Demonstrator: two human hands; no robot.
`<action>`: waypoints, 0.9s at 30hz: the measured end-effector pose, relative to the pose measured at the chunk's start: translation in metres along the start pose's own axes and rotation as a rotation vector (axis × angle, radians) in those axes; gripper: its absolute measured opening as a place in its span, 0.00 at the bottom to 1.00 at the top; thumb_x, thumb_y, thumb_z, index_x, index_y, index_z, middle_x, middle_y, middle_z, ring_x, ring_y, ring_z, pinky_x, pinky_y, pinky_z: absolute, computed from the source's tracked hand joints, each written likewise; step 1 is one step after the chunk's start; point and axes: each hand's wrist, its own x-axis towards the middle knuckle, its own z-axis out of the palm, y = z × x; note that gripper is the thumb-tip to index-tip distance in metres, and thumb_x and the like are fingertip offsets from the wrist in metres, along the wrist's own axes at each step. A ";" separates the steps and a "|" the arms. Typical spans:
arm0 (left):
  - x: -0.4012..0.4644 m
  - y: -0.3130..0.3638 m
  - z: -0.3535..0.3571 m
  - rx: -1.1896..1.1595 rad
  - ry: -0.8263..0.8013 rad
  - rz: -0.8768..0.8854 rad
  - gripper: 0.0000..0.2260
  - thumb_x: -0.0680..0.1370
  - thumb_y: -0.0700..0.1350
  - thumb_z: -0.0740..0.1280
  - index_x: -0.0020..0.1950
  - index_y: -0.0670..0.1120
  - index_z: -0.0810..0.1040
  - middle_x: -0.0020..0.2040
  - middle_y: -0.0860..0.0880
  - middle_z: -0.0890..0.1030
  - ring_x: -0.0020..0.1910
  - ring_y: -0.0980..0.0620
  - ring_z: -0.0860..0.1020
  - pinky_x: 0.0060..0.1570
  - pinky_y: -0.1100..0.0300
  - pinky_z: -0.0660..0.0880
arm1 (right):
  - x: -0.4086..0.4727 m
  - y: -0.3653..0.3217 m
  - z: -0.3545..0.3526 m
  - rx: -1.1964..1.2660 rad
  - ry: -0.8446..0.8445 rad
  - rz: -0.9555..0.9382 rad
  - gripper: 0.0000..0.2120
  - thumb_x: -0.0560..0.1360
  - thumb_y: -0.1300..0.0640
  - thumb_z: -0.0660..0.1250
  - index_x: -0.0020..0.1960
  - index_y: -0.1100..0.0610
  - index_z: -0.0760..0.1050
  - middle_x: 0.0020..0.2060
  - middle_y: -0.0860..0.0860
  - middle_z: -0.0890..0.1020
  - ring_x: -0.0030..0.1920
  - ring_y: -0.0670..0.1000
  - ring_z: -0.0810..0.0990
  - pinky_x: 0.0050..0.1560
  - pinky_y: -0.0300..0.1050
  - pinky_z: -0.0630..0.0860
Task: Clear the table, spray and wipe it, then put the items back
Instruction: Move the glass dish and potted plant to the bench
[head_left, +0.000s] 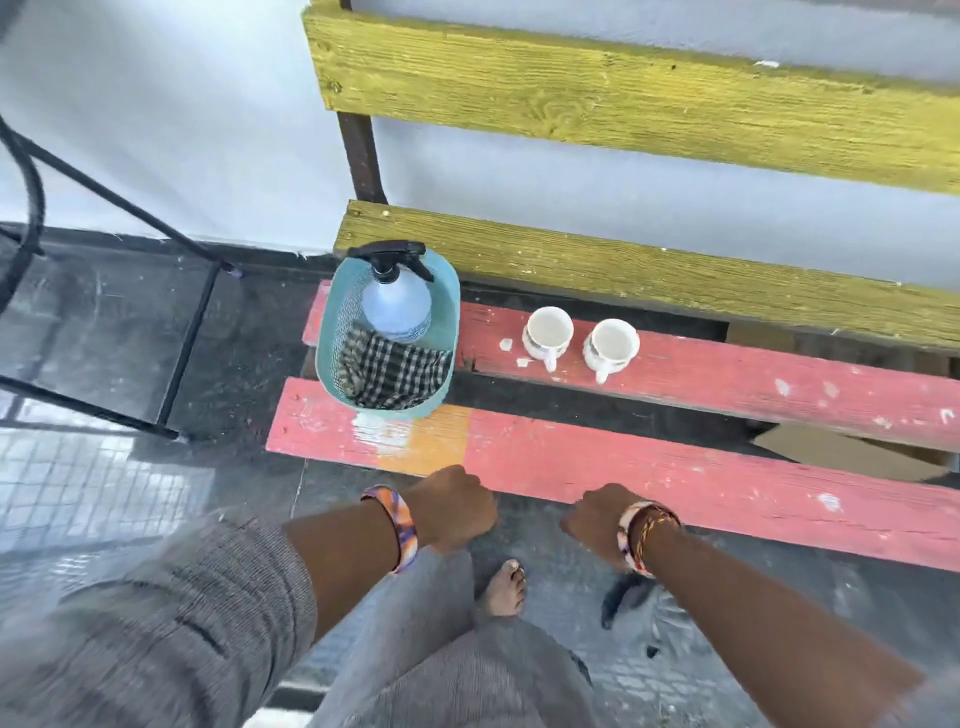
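Note:
A teal mesh basket stands at the left end of a red slatted bench. Inside it are a clear spray bottle with a black trigger head and a black-and-white checked cloth. Two white cups sit side by side on the rear red slat, right of the basket, handles toward me. My left hand and my right hand hang as loose fists just in front of the bench's near edge, holding nothing.
Yellow-green planks form the bench's back against a white wall. A black metal frame stands on the dark floor to the left. My bare foot is on the floor below the hands. Brown cardboard lies beneath the slats at right.

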 end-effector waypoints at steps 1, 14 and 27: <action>-0.009 0.000 0.007 0.008 -0.037 -0.007 0.08 0.74 0.34 0.62 0.48 0.40 0.80 0.46 0.42 0.82 0.43 0.43 0.80 0.36 0.56 0.67 | 0.006 -0.005 -0.013 0.026 0.039 0.008 0.12 0.75 0.66 0.58 0.57 0.63 0.75 0.52 0.60 0.81 0.52 0.62 0.79 0.41 0.50 0.72; -0.176 -0.109 0.113 -0.414 0.070 -0.344 0.18 0.78 0.45 0.58 0.67 0.42 0.69 0.66 0.42 0.73 0.65 0.41 0.72 0.60 0.49 0.73 | 0.109 -0.112 -0.221 0.311 0.284 0.053 0.12 0.75 0.60 0.60 0.57 0.58 0.75 0.52 0.59 0.80 0.53 0.59 0.78 0.44 0.44 0.69; -0.379 -0.297 0.112 -0.608 0.729 -0.755 0.15 0.76 0.49 0.61 0.60 0.47 0.74 0.58 0.45 0.80 0.57 0.42 0.77 0.54 0.52 0.76 | 0.164 -0.129 -0.515 0.759 1.120 0.148 0.10 0.72 0.62 0.62 0.47 0.55 0.81 0.45 0.54 0.84 0.45 0.56 0.80 0.44 0.41 0.73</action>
